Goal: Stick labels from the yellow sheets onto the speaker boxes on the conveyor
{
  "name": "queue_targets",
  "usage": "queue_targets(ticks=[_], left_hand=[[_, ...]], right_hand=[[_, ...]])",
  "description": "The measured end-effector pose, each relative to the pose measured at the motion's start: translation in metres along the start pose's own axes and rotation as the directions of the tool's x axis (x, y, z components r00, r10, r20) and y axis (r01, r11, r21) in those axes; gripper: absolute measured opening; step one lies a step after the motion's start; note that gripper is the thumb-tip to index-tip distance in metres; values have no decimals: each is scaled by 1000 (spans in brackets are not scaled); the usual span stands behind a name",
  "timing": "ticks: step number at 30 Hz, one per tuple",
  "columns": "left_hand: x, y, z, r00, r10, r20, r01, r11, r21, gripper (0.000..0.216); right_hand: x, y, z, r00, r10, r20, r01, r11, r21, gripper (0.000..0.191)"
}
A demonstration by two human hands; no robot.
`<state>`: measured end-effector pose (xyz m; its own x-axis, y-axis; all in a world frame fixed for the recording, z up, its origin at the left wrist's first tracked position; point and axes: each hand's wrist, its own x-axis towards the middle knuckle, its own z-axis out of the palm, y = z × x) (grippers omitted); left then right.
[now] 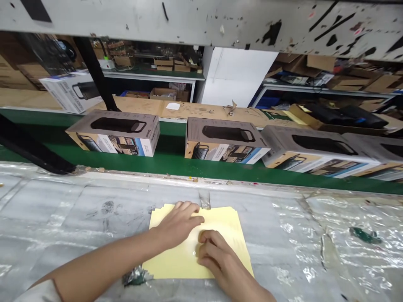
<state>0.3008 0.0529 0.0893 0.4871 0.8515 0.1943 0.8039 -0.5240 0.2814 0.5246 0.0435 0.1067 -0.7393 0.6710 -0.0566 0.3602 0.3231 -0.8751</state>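
Observation:
A stack of pale yellow paper sheets (226, 226) lies on the plastic-covered worktop in front of me, its edges slightly uneven. My left hand (179, 224) rests on the upper left of the stack, palm down, the thumb apart from the fingers. Over the middle of the same stack is my right hand (217, 256), its fingers curled into a pinch. What the pinch holds, if anything, is hidden. A strip of clear tape (204, 200) sits at the far edge of the sheets. Crumpled dark plastic (136, 277) lies by their lower left corner.
Beyond the worktop (78, 218) runs a green conveyor belt (171, 161) carrying printed speaker boxes, including one at left (126, 123) and one mid-belt (220, 132). A black post (34, 147) slants at left. A scuffed metal beam (195, 21) crosses overhead. A green scrap (365, 235) lies right.

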Motion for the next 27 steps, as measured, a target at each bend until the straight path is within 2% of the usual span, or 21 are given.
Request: queue_targets(ticks=[3,5,7,9,11,13,17,23,27], left_hand=[[1,1,0,995,84,59,-88,994,62,16],[3,1,-1,990,113,86,-119,990,70,13],[4,1,-2,989,112,93,-119,991,62,10],[5,0,-3,991,92,97,-96,995,37,8],[5,0,-4,994,55,94,-55,998,2,7],[5,0,-4,996,17,85,-14,999,-36,6],[7,-2,-4,997,-17,71,24,994,-107,10],[10,-2,-10,993,-35,116,53,986,-159,14],[13,-2,-14,986,-48,160,80,977,-196,15]], right_hand=[[7,-2,-27,997,59,48,-70,958,279,15],[16,-3,-44,996,71,55,-85,941,327,16],[23,-3,-51,997,37,71,-50,979,199,8],[26,-2,-44,994,-53,92,57,997,-52,18],[22,1,-27,982,-177,66,188,944,-272,30],[14,6,-7,963,-270,-11,244,887,-393,30],[-1,10,12,950,-290,-114,219,883,-415,20],[-5,3,11,955,-245,-164,171,914,-369,13],[-10,-3,13,948,-252,-195,156,901,-404,22]])
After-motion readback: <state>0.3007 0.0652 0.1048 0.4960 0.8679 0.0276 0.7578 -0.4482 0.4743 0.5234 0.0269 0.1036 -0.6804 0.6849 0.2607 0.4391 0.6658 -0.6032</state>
